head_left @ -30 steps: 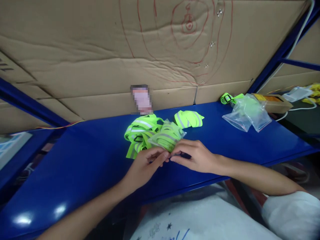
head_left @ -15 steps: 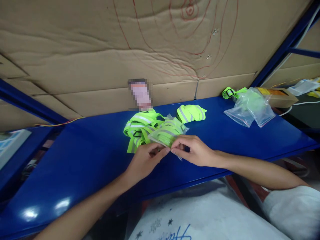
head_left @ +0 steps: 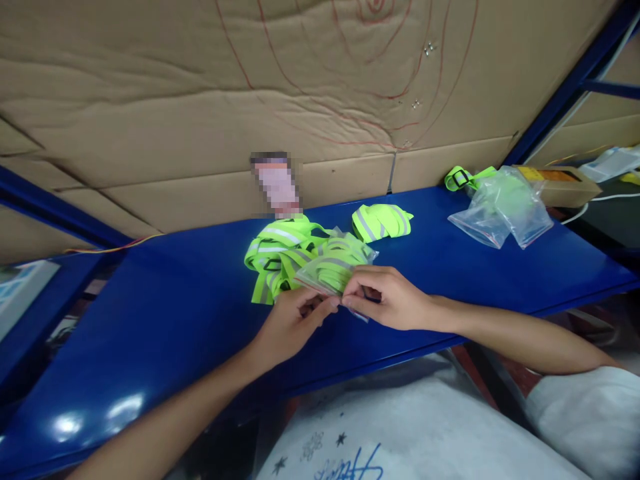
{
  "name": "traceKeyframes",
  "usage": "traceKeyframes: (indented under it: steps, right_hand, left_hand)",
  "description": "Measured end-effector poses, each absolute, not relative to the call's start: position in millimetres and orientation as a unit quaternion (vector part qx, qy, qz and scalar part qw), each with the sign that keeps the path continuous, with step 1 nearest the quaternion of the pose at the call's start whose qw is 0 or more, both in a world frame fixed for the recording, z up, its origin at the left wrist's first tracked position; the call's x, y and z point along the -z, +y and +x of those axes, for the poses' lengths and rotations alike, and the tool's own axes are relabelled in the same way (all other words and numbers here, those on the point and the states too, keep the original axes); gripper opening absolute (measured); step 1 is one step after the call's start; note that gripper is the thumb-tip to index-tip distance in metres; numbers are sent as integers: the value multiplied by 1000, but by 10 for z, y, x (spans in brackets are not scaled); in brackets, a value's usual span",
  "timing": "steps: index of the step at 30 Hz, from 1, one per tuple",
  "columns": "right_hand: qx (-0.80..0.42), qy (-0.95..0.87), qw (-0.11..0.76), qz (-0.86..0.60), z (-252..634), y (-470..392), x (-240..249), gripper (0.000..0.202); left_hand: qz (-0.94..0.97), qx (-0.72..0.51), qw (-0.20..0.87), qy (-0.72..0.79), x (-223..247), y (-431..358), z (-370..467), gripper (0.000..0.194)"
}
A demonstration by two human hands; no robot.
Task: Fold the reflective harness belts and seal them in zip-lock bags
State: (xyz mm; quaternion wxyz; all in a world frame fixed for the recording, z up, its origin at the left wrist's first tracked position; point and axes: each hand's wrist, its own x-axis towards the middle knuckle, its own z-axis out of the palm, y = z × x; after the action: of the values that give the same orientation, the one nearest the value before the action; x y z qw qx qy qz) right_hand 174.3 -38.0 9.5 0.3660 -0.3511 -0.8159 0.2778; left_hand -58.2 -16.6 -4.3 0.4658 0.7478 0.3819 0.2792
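A clear zip bag (head_left: 334, 270) with a neon-yellow reflective strap coiled inside lies in front of me, its opening edge toward my body. My left hand (head_left: 295, 323) pinches that near edge between thumb and fingers. Close beside it, my right hand (head_left: 387, 298) pinches the same edge, the fingertips of both hands almost touching. Behind and left of the bag is a loose heap of neon-yellow reflective straps (head_left: 280, 248) with black buckles. Another folded strap (head_left: 383, 223) sits farther back, apart from the bag. Whether the bag's seal is closed I cannot tell.
The blue tabletop (head_left: 190, 320) runs up to a cardboard wall (head_left: 175, 153) with red lines. A blurred-out phone-like object (head_left: 278, 187) leans there. At the right are clear bags (head_left: 505, 207), a buckled strap (head_left: 457, 178) and a cardboard box (head_left: 560, 187).
Both hands keep their pinch on the bag's edge and have barely moved. The whole view has shifted slightly. A little more of the bag's edge shows beneath my right hand.
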Motion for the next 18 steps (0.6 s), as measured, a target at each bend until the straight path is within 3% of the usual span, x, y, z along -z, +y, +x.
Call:
traceKeyframes:
  steps: [8, 18]
  right_hand:
    - [-246, -832, 316, -384, 1741, -421, -81, 28]
    - [-361, -804, 335, -334, 1770, -377, -111, 18]
  left_hand:
    - [748, -314, 472, 346, 39, -171, -572, 24]
    - [797, -327, 408, 302, 67, -170, -549, 26]
